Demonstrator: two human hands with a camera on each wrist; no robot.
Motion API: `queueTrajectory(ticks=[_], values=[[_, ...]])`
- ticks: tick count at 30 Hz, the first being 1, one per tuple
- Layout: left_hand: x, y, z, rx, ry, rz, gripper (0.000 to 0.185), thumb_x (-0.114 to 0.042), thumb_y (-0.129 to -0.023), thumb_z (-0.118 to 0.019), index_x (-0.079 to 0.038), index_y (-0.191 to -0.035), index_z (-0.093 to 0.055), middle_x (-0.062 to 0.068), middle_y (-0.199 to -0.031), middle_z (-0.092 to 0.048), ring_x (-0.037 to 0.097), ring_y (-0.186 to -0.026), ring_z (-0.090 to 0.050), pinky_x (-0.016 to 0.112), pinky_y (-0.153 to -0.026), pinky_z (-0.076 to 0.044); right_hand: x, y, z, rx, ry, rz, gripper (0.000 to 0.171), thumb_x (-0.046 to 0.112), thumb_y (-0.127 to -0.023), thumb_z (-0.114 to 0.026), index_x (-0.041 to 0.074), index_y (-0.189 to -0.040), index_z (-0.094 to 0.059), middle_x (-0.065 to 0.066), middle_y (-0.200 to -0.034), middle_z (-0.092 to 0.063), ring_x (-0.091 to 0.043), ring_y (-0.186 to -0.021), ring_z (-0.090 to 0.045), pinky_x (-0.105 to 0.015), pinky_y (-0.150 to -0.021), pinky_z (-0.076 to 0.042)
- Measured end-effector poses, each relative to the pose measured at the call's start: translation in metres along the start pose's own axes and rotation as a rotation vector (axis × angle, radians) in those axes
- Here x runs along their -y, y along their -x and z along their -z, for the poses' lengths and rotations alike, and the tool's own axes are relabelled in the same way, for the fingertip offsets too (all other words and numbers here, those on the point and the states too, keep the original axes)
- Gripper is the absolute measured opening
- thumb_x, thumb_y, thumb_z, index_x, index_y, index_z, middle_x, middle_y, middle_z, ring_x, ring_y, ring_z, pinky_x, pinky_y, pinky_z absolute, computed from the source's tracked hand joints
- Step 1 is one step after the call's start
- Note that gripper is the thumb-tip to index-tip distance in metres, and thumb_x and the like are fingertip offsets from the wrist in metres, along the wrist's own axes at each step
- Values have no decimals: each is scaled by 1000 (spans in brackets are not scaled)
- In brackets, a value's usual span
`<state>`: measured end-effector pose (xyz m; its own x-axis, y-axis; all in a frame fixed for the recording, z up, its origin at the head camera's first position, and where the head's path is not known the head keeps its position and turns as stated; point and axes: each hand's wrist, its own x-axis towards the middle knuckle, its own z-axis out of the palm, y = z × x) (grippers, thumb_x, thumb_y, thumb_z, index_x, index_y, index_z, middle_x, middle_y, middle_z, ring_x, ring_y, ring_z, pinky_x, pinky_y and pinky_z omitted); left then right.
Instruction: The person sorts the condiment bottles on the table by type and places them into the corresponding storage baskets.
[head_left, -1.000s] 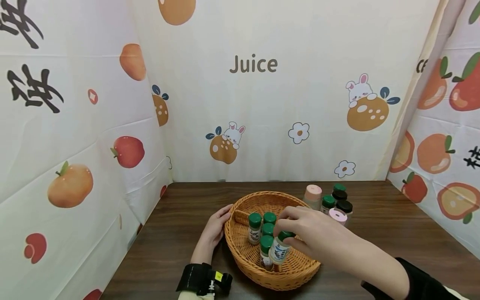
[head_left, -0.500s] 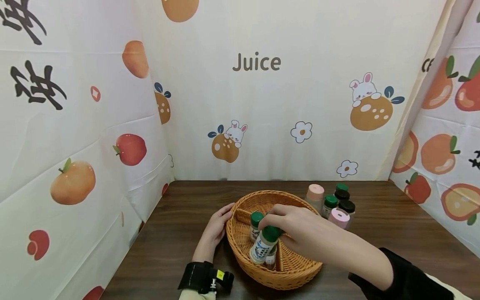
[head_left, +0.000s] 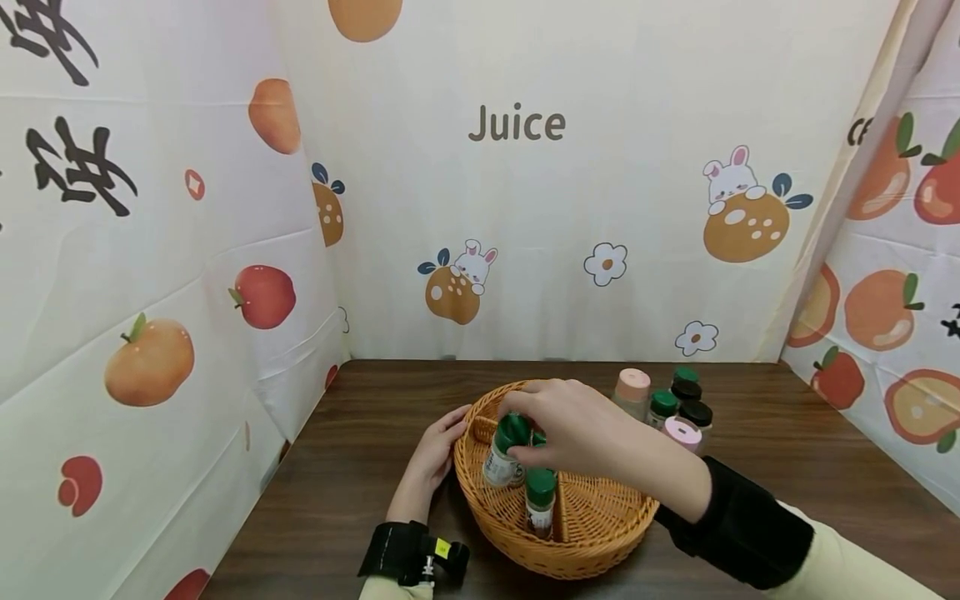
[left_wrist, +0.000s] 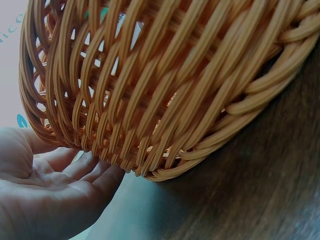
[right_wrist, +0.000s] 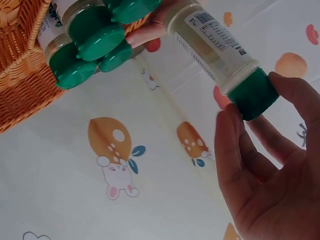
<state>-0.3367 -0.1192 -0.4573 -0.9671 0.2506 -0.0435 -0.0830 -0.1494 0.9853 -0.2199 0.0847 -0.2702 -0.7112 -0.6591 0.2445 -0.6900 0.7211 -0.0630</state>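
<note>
walls: cream fruit-and-rabbit cloth (head_left: pixel 525 250), "Juice" print (head_left: pixel 517 125) | table: dark wood (head_left: pixel 787 450) | light: even

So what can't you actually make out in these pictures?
- Head view: the right hand covers part of the held bottle and the bottles behind it, so their count is unclear.
- Bottle labels: too small to read.
- Left wrist view: the basket wall hides its contents.
- Right wrist view: the frame edge crops the clustered caps.
</note>
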Motion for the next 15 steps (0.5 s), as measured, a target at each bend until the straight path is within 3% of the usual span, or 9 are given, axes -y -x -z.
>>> queueTrajectory(ticks=[7, 11, 15], values=[[1, -2, 2, 0, -5, 0, 45, -10, -108, -39, 1, -151, -39, 25, -157, -36, 37, -144, -39, 39, -114, -43, -6, -17, -15, -46, 75, -10, 33, 42, -83, -79, 21, -107, -71, 7, -87, -64, -2, -65, -49, -18, -55, -41], [1, -2, 2, 0, -7, 3, 45, -10, -108, -39, 1, -152, -38, 25, -158, -34, 38, -144, -38, 44, -116, -40, -12, -19, -26, -35, 64, -41, 32, 42, -82, -80, 17, -101, -72, 5, -89, -65, -5, -69, -55, -19, -57, -45], [1, -1, 1, -5, -13, -3, 45, -10, -108, -38, 1, -152, -38, 26, -158, -35, 38, -144, -38, 48, -118, -37, -17, -19, -40, -9, 71, -44, 32, 41, -85, -78, 20, -107, -71, 3, -97, -68, -6, -71, -58, -20, -58, -46]])
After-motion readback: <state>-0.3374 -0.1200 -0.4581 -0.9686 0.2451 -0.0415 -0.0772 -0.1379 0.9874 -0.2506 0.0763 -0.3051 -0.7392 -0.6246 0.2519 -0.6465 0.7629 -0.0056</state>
